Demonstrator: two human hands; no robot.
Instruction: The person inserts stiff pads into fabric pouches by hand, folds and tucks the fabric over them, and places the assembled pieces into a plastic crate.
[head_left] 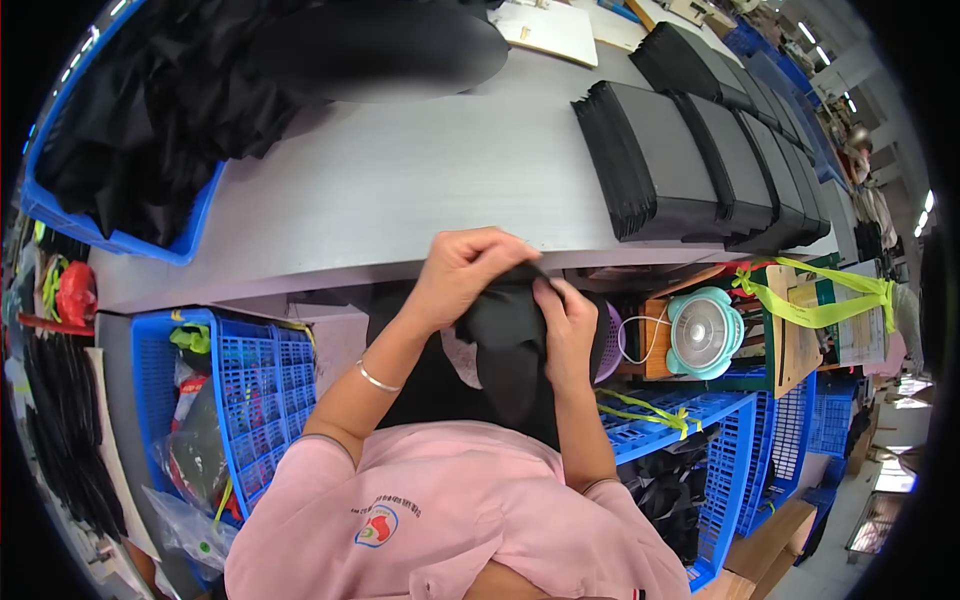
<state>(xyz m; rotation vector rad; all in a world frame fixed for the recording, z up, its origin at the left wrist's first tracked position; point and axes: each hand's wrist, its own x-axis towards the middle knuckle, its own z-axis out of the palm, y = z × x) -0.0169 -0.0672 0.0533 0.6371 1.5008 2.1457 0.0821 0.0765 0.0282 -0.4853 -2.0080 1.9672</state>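
The fingers of the left hand [462, 275] and the right hand [568, 325] were pinched on the top of a black cloth [510, 345], close to each other, though the left fingertips were partly tucked away and hard to see. The cloth hung down over the lap, by the near edge of the grey table [420, 190]. It looked light, soft and floppy, maybe a bit slippery, and not easy to break. The top edge seemed a good place to hold, with a hand on each side. A bracelet [378, 377] was on the left arm. Near, the pink shirt [460, 490] had a round red and blue badge [377, 525], with writing too small to read. Right of the hands was a blue-green fan [704, 333]. Black stacks [660, 150] stood far right, and a blue bin [120, 238] sat far left.
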